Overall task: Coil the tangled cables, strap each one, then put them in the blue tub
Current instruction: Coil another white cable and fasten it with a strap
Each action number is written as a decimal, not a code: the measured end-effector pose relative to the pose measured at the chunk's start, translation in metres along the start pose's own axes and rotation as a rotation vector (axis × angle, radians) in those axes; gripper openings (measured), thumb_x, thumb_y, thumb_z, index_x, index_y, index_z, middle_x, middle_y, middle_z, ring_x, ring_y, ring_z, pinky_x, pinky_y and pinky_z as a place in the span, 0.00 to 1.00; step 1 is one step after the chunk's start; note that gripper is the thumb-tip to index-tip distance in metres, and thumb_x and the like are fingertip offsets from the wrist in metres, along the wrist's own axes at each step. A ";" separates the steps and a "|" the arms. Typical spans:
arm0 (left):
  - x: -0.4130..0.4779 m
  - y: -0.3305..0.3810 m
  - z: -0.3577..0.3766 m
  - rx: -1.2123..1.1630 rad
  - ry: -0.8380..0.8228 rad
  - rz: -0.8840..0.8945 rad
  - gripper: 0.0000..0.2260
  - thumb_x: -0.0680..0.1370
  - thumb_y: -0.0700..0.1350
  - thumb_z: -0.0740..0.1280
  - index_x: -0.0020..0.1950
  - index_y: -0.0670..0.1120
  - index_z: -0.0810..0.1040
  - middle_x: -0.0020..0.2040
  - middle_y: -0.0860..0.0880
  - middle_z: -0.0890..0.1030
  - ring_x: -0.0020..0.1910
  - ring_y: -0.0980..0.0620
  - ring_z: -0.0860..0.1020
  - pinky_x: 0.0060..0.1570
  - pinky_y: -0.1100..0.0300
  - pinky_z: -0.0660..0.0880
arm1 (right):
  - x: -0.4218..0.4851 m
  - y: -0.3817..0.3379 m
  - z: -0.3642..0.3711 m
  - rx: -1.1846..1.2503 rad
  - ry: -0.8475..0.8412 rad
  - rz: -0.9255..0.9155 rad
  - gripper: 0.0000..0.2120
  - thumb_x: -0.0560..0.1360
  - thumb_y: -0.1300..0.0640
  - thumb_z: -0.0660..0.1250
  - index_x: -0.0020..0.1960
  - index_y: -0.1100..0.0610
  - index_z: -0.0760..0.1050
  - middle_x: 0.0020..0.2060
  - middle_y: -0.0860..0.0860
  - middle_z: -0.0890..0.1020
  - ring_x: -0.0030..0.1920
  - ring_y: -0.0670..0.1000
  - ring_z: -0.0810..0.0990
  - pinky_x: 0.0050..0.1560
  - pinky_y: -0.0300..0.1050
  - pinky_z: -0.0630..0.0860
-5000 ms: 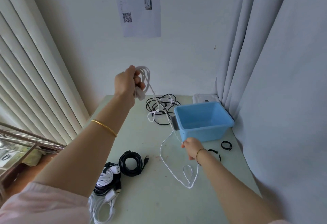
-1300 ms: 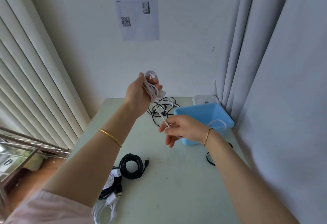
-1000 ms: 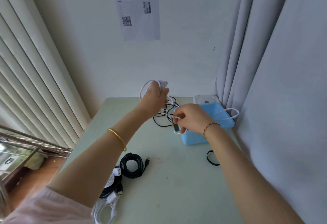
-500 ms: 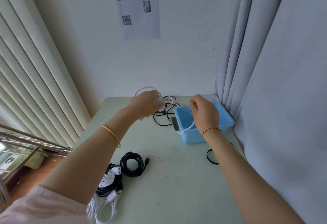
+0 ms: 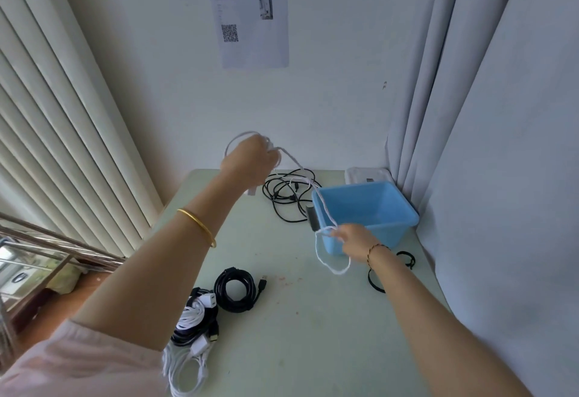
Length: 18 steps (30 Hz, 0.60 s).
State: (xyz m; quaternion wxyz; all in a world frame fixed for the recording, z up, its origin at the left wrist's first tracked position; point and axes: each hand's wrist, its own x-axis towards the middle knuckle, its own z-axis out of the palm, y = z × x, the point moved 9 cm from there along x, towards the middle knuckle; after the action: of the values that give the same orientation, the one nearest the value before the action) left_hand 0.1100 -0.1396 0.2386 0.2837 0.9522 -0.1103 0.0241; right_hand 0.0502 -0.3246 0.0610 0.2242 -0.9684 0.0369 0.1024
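My left hand [image 5: 249, 161] is raised above the far part of the table and grips several loops of a white cable [image 5: 322, 205]. The cable runs down to my right hand [image 5: 355, 240], which pinches it in front of the blue tub [image 5: 398, 224]; a loose loop hangs below that hand. The tub looks empty. A tangle of black cables [image 5: 283, 196] lies behind, left of the tub. Black straps [image 5: 406, 259] lie on the table right of my right wrist.
A coiled black cable [image 5: 236, 290] and a heap of white and black cables [image 5: 191, 331] lie at the near left of the pale green table [image 5: 297, 334]. A white box [image 5: 366, 174] sits behind the tub. Blinds stand on the left and curtains on the right.
My right hand moved from above the tub down and toward me, drawing the white cable out. My left hand rose a little, still holding the loops.
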 end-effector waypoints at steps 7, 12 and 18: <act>-0.003 0.003 0.023 -0.101 -0.089 0.001 0.13 0.76 0.38 0.58 0.30 0.43 0.66 0.28 0.43 0.72 0.28 0.44 0.72 0.36 0.53 0.72 | -0.024 -0.053 -0.056 1.091 0.030 -0.179 0.14 0.77 0.54 0.59 0.57 0.57 0.79 0.54 0.50 0.82 0.57 0.45 0.78 0.60 0.42 0.68; -0.003 0.004 0.024 -0.085 -0.080 0.008 0.13 0.75 0.39 0.58 0.30 0.43 0.65 0.28 0.44 0.71 0.31 0.44 0.72 0.37 0.53 0.72 | -0.033 -0.081 -0.057 0.749 0.015 -0.306 0.05 0.75 0.54 0.68 0.49 0.54 0.79 0.37 0.35 0.81 0.43 0.32 0.78 0.51 0.29 0.71; -0.004 0.004 0.030 -0.106 -0.105 -0.004 0.11 0.75 0.41 0.60 0.32 0.43 0.66 0.28 0.44 0.72 0.24 0.46 0.71 0.33 0.57 0.73 | -0.036 -0.100 -0.075 0.771 0.196 -0.383 0.07 0.75 0.54 0.68 0.49 0.55 0.74 0.45 0.44 0.81 0.49 0.40 0.80 0.50 0.33 0.73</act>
State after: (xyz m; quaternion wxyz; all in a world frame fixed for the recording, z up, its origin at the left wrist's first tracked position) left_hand 0.1044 -0.1582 0.2153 0.3278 0.9360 -0.1240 -0.0323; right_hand 0.0403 -0.2676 0.1773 0.5796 -0.8085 -0.0864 -0.0547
